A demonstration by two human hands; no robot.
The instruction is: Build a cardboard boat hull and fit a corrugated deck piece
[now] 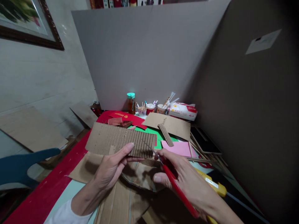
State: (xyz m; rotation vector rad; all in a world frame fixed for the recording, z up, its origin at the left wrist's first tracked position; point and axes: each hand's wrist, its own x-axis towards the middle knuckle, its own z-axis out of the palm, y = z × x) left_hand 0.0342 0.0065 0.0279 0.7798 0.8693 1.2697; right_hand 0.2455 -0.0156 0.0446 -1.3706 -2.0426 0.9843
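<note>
the left hand holds a strip of corrugated cardboard up over the table, thumb lying across its lower edge and the other fingers hidden behind it, so the grip is clenched on the sheet. the right hand is closed round a red-handled cutting tool, scissors or a knife, i cannot tell which, and its thin metal tip rests at the lower right corner of the strip.

the right half of that strip shows bare ribs, the facing paper gone, while the left part keeps its smooth skin with a few small holes. by the look of it the work on this piece is somewhere around the middle: the fluted part is exposed, the smooth part untouched, and the blade sits at the edge with no fresh cut visible beyond it.

under the hands lie larger brown cardboard sheets and a curved offcut. farther back are a narrow ribbed piece on another cardboard panel, pink paper, a green mat and red envelopes. along the grey board behind stand a bottle with a teal cap, cups of sticks and pens and a tissue pack. a yellow utility knife lies just beside the right wrist.
</note>
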